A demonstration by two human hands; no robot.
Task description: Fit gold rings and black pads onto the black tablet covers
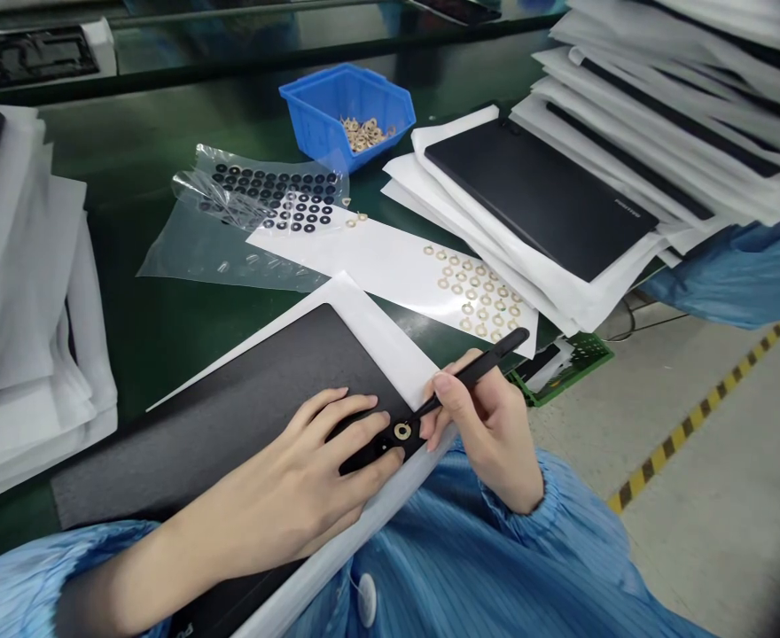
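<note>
Under my hands lies a flat black panel on white foam sheeting. Near its right corner sits a small gold ring. My left hand rests flat on the panel with fingers outstretched, their tips just left of the ring. In my right hand is a pair of black tweezers, held like a pen and slanting down to the left. Their tip reaches the ring's edge; whether it grips the ring I cannot tell.
Beyond the panel, a white sheet carries rows of gold rings, beside clear film with black rings. A blue bin holds more gold rings. Foam-wrapped black panels are stacked left and right. A green board is near the bench edge.
</note>
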